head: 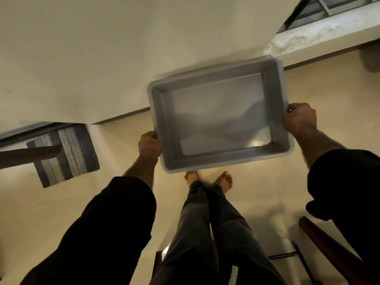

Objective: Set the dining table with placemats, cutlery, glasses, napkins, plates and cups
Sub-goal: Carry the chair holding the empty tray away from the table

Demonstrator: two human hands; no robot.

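Fetching step: empty grey rectangular plastic tub (220, 116) gripped at both rims by curled fingers of left hand (149, 145) and right hand (299, 119); next, loading with tableware.

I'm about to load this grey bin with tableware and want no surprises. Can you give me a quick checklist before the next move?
1. Grey bin holds nothing inside: ok.
2. Left hand grips the bin's rim: ok.
3. Right hand grips the opposite rim: ok.
4. Bin held level: not ok, it looks tilted in this view.
5. Floor ahead of the bare feet free of obstacles: ok; the striped mat lies off to the left.
6. Dining table and tableware within reach: cannot tell, none in view.
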